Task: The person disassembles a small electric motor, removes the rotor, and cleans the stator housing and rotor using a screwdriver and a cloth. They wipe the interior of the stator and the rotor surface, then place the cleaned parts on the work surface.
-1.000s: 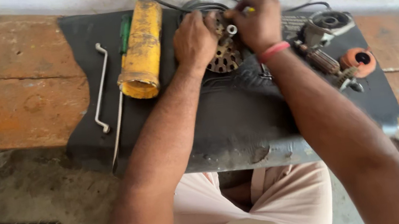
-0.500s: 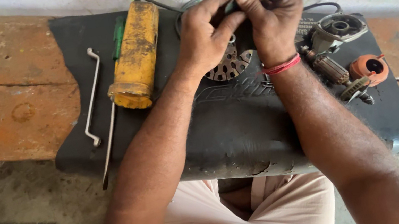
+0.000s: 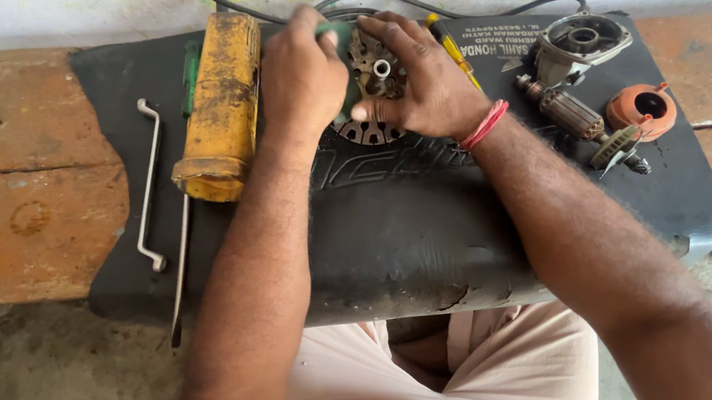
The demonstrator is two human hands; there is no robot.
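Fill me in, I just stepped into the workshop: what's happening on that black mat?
A person sits at a black mat laid over a worn bench, working on a round metal motor part. The left hand has its grip on a green piece against the part, while the right hand steadies it. A yellow tool housing, a bent metal wrench, an armature and an orange cap lie around them.

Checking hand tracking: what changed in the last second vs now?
Both hands kept hold of the round metal motor part. The left hand shifted its grip to the green housing at its edge; the right hand spread flat over it. The yellow tool body, bent rod and armature stayed put.
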